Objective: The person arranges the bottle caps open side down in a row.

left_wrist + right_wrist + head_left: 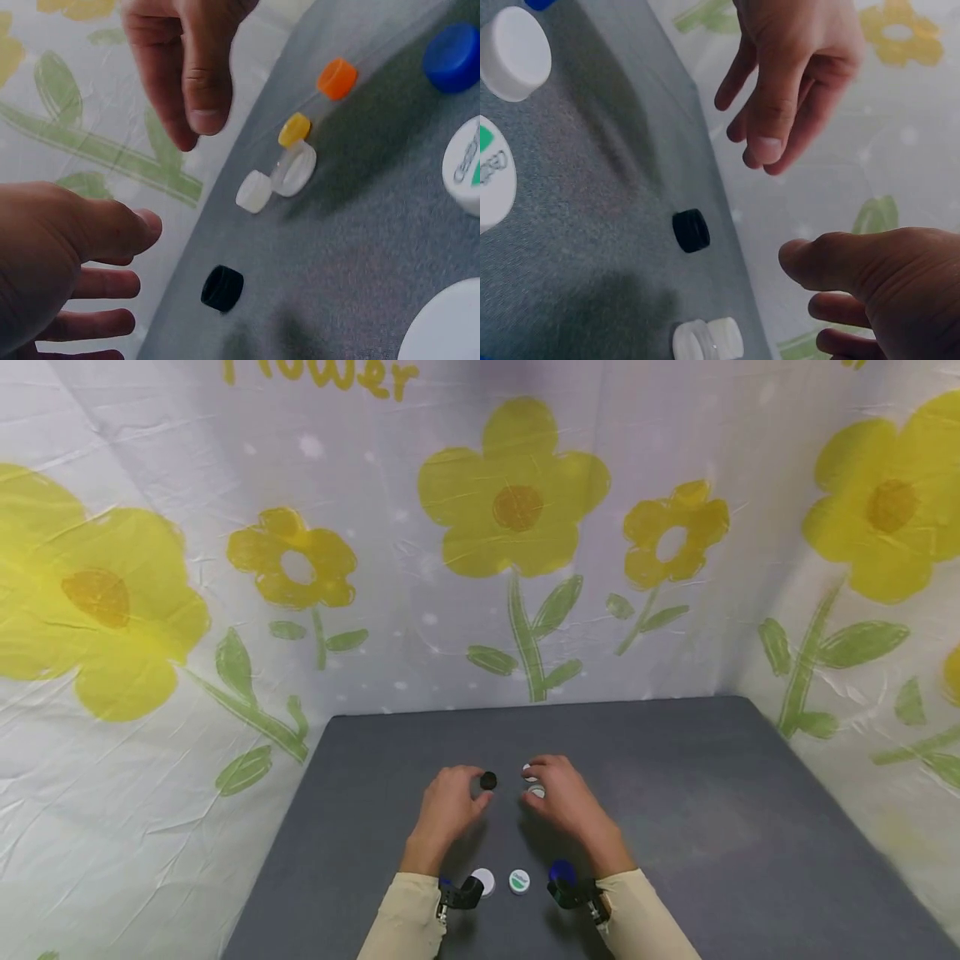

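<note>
In the head view my left hand [450,802] is held above the grey table, thumb and fingers apart, with a small black cap [488,780] showing just past its fingertips. My right hand [566,802] hovers opposite, fingers relaxed and holding nothing. By its thumb and fingers show a clear ring-like cap [537,791] and a small white cap [529,772]. The left wrist view puts these two side by side, with a yellow cap [295,130] against the clear one and an orange cap [337,79] beyond; the right hand hides the coloured pair from the head view.
Nearer the body lie a large white cap [483,882], a white cap with green print [519,882] and a blue cap [562,871], partly covered by the wrist cameras. A flower-printed cloth [405,635] stands behind and beside the grey table [697,793].
</note>
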`<state>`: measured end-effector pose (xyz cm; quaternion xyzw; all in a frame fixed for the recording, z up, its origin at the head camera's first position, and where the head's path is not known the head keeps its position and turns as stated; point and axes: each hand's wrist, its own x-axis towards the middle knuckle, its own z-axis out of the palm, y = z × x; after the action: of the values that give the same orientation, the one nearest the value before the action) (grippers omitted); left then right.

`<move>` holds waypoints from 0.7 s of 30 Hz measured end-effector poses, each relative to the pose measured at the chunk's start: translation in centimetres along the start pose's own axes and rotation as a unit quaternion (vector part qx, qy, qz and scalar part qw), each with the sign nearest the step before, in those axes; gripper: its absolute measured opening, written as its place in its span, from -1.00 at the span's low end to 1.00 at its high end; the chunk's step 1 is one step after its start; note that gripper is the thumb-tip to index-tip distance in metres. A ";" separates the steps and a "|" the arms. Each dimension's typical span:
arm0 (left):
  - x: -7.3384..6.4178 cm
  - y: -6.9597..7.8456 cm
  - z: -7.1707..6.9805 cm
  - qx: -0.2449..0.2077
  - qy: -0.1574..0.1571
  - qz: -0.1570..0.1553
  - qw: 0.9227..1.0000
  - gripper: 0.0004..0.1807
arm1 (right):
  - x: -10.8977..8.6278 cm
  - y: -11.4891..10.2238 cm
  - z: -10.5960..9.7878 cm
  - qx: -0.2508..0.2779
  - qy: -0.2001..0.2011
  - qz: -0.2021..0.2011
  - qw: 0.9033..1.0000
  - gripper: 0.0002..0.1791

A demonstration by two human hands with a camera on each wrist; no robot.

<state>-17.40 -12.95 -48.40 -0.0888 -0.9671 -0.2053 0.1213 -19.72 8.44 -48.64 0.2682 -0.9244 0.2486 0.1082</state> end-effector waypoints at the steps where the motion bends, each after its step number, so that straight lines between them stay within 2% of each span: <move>1: 0.1 -0.1 0.1 -0.002 -0.002 -0.005 1.000 -0.60 | 0.3 0.0 0.2 -0.002 -0.002 -0.002 1.000 -0.69; 7: 1.0 -0.9 0.7 -0.014 -0.027 -0.036 0.999 -0.63 | 2.0 -0.1 1.1 -0.012 -0.018 -0.009 1.000 -0.68; 15: 2.3 -2.2 1.3 -0.015 -0.056 -0.048 0.997 -0.65 | 3.9 -0.1 2.6 -0.028 -0.046 -0.005 0.999 -0.68; 21: 2.9 -2.9 2.3 -0.015 -0.084 -0.068 0.994 -0.63 | 4.9 0.1 3.9 -0.011 -0.068 -0.002 0.998 -0.69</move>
<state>-21.30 -14.28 -50.71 -0.0419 -0.9744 -0.2197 0.0243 -24.17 4.34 -50.35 0.2849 -0.9318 0.2195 0.0484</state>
